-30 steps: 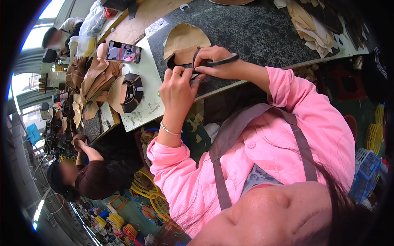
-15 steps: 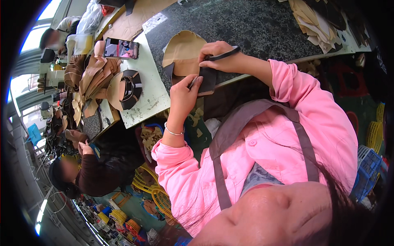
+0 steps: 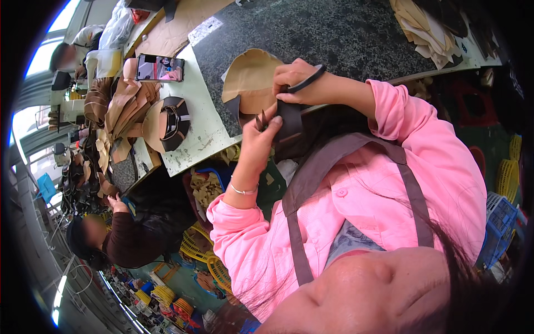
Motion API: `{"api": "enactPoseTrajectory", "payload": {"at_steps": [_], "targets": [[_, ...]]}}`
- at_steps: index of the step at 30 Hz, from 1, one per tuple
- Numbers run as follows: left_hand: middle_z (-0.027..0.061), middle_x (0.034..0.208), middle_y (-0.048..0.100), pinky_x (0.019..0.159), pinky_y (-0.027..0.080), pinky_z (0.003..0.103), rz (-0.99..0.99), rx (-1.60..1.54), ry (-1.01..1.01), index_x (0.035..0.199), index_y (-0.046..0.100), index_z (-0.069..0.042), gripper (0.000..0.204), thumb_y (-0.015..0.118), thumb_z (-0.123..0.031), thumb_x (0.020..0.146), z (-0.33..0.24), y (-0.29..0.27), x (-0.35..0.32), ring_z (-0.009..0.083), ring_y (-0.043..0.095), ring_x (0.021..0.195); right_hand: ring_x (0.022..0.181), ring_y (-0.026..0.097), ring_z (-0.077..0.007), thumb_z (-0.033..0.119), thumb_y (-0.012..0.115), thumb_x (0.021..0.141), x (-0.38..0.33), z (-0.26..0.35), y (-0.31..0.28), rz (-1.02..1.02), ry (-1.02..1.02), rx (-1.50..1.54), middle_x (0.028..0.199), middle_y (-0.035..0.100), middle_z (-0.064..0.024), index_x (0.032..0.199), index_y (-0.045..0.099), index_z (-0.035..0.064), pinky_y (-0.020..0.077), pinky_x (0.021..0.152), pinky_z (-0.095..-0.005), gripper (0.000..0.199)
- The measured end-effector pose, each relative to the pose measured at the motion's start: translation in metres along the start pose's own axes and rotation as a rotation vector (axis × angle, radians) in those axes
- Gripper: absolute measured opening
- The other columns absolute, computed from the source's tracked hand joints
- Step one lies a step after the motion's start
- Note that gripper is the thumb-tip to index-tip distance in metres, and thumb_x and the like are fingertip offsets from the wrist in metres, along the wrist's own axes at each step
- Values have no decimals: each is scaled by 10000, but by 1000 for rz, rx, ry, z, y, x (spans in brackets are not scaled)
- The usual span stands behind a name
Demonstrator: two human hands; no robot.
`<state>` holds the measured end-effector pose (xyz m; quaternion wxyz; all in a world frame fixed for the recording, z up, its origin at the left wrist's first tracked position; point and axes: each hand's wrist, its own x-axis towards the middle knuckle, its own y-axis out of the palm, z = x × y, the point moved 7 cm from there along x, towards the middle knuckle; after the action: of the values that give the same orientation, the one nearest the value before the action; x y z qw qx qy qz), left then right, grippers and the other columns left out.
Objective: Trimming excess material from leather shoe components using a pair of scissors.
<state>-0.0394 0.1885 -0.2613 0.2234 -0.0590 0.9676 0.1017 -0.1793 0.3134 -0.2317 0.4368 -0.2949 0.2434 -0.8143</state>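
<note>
My left hand [image 3: 257,140], with a thin bracelet on the wrist, pinches a dark leather piece [image 3: 290,121] held just off the table's near edge. My right hand [image 3: 297,78] grips black-handled scissors [image 3: 305,81]; their blades point down-left toward the dark piece, with the tips close to my left fingers. Behind both hands a tan leather piece [image 3: 249,78] lies on the dark speckled mat [image 3: 345,33]. Both pink sleeves come in from the lower right.
A phone [image 3: 160,68] lies on the pale table [image 3: 203,125] beside a dark strapped upper [image 3: 175,122] and a heap of tan cut pieces [image 3: 119,108]. More tan pieces [image 3: 417,25] sit at the far right. A co-worker [image 3: 130,234] sits lower left. A blue crate [image 3: 500,222] stands at the right.
Both hands have lifted the dark piece from the mat's edge toward my body. The scissors have swung so the blades now point at the piece near my left fingers.
</note>
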Motion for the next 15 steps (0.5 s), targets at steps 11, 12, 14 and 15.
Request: {"api": "enactPoseTrajectory", "payload": {"at_steps": [11,12,14,15], "targets": [[114,1025,620,865,525,355,-75,985,329,1591,489,17,584,671,-148,1061,-41,31,-38,232,644,939,998,657,-319,162,736,917,-17,2,-5,107,89,58,1041,627,-117,992,629,49,508,885,-440,173],[160,1056,608,873,529,379,-85,1107,497,1557,509,27,565,674,-165,1052,-56,38,-40,292,635,959,992,654,-327,157,728,918,-17,-2,-6,102,66,103,1038,626,-128,971,632,32,518,876,-442,167],[212,1132,599,894,533,421,-45,1361,704,1516,534,37,528,657,-158,1040,-62,40,-33,366,620,1016,989,652,-324,162,733,916,-13,0,-9,102,33,137,1029,636,-141,916,655,12,527,878,-443,169],[217,1178,603,907,533,439,11,1491,745,1508,540,37,510,638,-135,1037,-60,42,-27,380,614,1052,989,652,-324,162,733,916,-10,2,-8,103,28,137,1029,636,-141,916,655,12,527,878,-443,169]]}}
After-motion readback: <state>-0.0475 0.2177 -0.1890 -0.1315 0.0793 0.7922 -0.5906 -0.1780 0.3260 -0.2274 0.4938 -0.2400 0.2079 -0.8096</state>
